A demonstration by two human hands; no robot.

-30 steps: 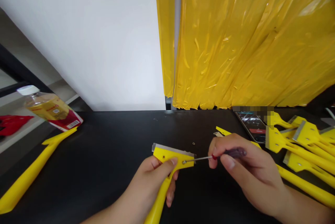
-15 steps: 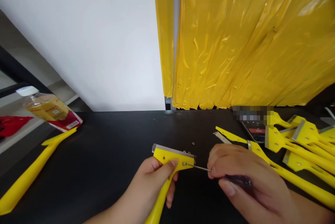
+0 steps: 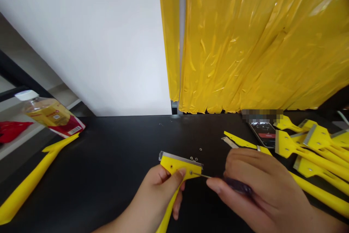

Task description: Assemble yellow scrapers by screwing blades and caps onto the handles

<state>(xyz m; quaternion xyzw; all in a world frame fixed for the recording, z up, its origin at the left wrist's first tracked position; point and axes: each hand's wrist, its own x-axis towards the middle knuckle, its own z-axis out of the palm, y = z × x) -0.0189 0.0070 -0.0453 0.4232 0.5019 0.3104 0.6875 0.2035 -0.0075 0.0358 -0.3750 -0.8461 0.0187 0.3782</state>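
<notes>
1. We observe a white wall (image 3: 81,44) at the far left and a hanging sheet of glossy yellow plastic (image 3: 245,44) at the far right, both rising behind a flat black work table (image 3: 117,142).
2. Beyond the table's left edge, we find a tilted clear plastic bottle (image 3: 49,114) with a white cap and a red cloth-like object (image 3: 11,131).
3. On the table's right side lies a cluster of yellow plastic scrapers (image 3: 321,145) with steel blades. A smartphone (image 3: 263,133) lies at their far edge, its screen lit.
4. Our left hand (image 3: 160,189) firmly grasps a yellow plastic scraper with a steel blade (image 3: 177,165), held near the table's centre, blade facing far.
5. Our right hand (image 3: 267,189) is clenched around a dark purple-handled screwdriver (image 3: 237,185), its thin steel shaft touching a round metal screw head (image 3: 191,172) on the scraper.
6. Small metal rings (image 3: 200,149) lie on the table just beyond the blade.
</notes>
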